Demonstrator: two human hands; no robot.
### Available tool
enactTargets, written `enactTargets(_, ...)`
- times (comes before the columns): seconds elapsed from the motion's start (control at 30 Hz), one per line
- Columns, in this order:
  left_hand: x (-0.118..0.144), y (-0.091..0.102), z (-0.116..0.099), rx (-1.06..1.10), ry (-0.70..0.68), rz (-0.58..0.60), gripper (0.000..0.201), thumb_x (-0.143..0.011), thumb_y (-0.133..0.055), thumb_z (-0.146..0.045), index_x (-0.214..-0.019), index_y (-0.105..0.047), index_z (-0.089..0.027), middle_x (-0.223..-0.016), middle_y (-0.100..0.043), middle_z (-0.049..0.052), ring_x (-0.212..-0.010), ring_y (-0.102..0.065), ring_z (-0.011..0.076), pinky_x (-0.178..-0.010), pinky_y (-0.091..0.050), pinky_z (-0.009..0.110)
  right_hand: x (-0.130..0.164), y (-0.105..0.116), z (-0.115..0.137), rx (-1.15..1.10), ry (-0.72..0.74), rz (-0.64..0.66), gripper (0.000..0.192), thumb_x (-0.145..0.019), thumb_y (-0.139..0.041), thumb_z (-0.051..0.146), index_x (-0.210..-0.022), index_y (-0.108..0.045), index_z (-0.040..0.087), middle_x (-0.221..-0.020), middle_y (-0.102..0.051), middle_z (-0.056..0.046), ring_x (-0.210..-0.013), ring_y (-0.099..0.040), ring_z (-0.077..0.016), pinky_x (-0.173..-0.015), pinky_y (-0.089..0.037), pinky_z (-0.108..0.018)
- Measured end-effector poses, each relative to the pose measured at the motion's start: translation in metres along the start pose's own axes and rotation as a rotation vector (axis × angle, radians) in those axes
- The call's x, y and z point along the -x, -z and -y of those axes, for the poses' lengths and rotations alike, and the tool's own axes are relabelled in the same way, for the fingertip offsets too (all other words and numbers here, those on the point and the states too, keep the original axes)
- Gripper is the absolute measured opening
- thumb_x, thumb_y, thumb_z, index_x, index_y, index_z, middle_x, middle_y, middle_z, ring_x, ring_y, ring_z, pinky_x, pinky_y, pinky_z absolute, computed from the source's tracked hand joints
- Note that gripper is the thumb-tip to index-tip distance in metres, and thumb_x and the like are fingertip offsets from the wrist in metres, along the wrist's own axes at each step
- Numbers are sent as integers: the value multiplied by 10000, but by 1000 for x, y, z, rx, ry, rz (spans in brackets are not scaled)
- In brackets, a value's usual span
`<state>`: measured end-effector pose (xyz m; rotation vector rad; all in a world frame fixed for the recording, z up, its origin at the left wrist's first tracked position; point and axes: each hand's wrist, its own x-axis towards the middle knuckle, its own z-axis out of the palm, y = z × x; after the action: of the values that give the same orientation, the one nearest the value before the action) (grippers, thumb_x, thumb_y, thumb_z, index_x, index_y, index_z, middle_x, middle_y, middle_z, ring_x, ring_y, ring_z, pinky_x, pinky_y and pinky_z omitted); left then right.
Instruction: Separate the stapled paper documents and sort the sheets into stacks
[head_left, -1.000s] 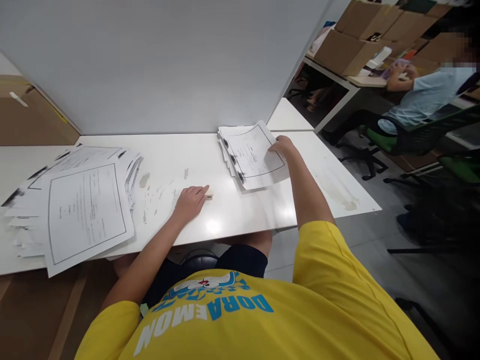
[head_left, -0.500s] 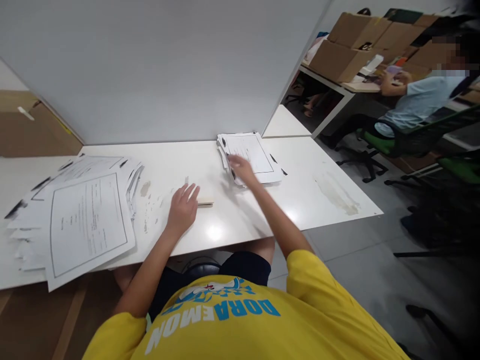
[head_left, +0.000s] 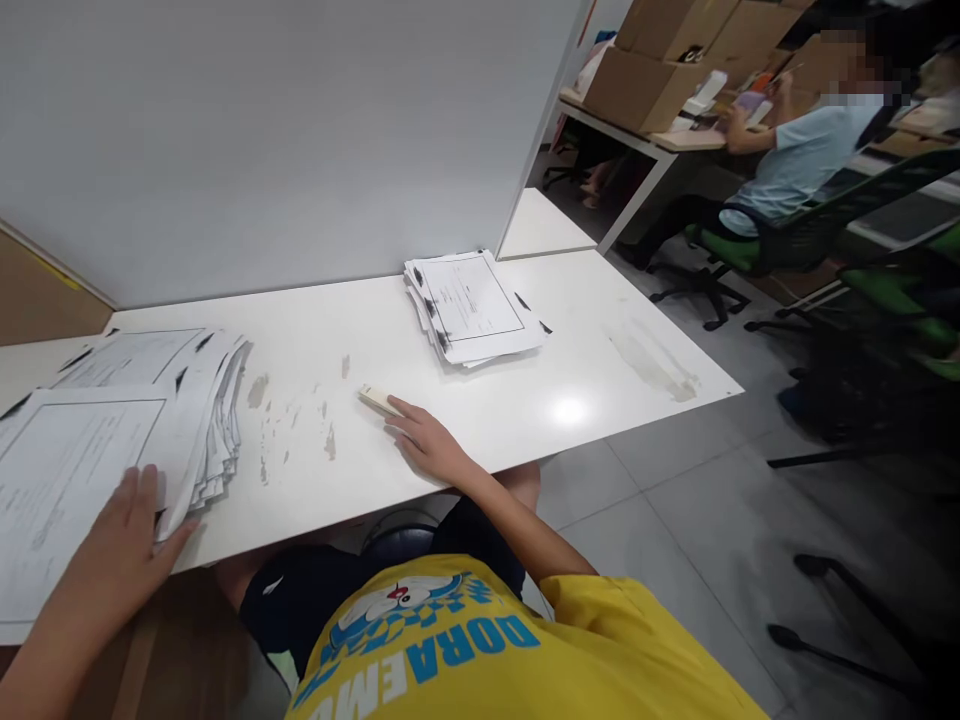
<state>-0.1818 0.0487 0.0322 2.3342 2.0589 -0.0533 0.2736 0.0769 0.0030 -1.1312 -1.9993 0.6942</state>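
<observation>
1. A pale grey partition [head_left: 300, 150] is standing along the back edge of the desk.
2. The white desk [head_left: 570, 330] is stretching out before the wearer, with brownish smudges [head_left: 330, 440] showing between the two paper piles.
3. A co-worker [head_left: 795, 155] in light blue is sitting at another table off to the right, near some cardboard boxes [head_left: 637, 90].
4. The thick left pile [head_left: 82, 440] of printed, black-bordered sheets is lying at the left of the desk (its edges rather ragged, its top sheets askew).
5. The thinner right pile [head_left: 476, 300], similar sheets with dark marks at the edges, is lying near the partition, well apart from the other pile.
6. The left hand [head_left: 124, 545] is resting on the left pile, fingers stretched over the top sheet and thumb spreading out by its edge; nothing is being clenched.
7. The right hand [head_left: 429, 445] is reaching over the desk, its fingers loosely extended and touching the near end of a bar.
8. That small cream bar [head_left: 373, 398] is lying between the piles, its near end partly hidden by a fingertip.
</observation>
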Motion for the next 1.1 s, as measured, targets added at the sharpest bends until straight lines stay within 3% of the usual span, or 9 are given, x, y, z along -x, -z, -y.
enactTargets(0.17,11,14,-11,182,-56,-73,808,-835,-365,-442,-1425,131,-684,-1462,105,-458,-1441,-397,360,-1201,-369,557,3,-1,3,-70,-40,-50,365,-980,-436,253,-1283,-640,249,-1528,-495,-72,-1361,-514,-236,-1119,-433,-466)
enactTargets(0.27,13,20,-13,211,-74,-78,807,-831,-367,-375,-1418,66,-722,-1488,-3,-468,-1400,-460,345,-1178,-395,573,4,0,3,-114,-60,-88,349,-969,-456,271,-1246,-668,269,-1506,-523,-49,-1338,-537,-233,-1114,-438,-458)
enactTargets(0.33,15,25,-16,225,-49,-57,769,-854,-357,-374,-1476,-14,-668,-1553,-146,-385,-1398,-471,311,-1190,-386,536,4,0,2,-143,-68,-105,336,-955,-481,285,-1222,-684,268,-1498,-532,-44,-1334,-541,-236,-1119,-432,-460)
enactTargets(0.4,20,32,-23,215,-35,-27,695,-884,-349,-415,-1539,-160,-545,-1592,-301,-233,-1416,-454,278,-1206,-361,486,8,-1,2,-194,-73,-121,311,-933,-520,303,-1176,-709,264,-1476,-555,-45,-1316,-556,-244,-1123,-426,-477)
enactTargets(0.5,32,41,-38,146,-55,36,697,-877,-389,-512,-1510,-402,-220,-1593,-398,62,-1483,-339,325,-1223,-279,505,18,-2,3,-298,-113,-160,262,-888,-602,355,-1098,-739,281,-1426,-603,-31,-1278,-584,-258,-1131,-415,-512)
enactTargets(0.57,39,43,-44,89,36,71,763,-891,-420,-572,-1516,-378,-137,-1624,-315,149,-1520,-223,378,-1212,-247,543,24,-3,1,-294,-148,-154,293,-866,-642,399,-1122,-731,287,-1435,-595,-28,-1305,-564,-259,-1157,-389,-510)
enactTargets(0.7,53,39,-43,60,176,143,827,-929,-438,-591,-1570,-245,-105,-1655,-196,191,-1539,-128,388,-1220,-192,549,31,-5,-7,-112,-113,-81,348,-937,-529,417,-1196,-694,253,-1485,-544,-69,-1362,-521,-255,-1159,-393,-486)
enactTargets(0.93,47,32,-47,191,191,115,821,-957,-387,-621,-1599,-148,-168,-1684,-65,146,-1555,-14,346,-1241,-142,532,37,-5,-7,9,-89,-73,363,-973,-454,384,-1232,-673,254,-1502,-526,-67,-1367,-523,-263,-1138,-430,-485)
enactTargets(1.1,35,41,-40,242,193,174,769,-961,-412,-554,-1596,-188,-184,-1689,-60,103,-1557,-1,326,-1250,-137,512,36,-4,-7,29,-102,-58,343,-972,-460,366,-1222,-672,262,-1503,-526,-59,-1365,-527,-267,-1140,-437,-484)
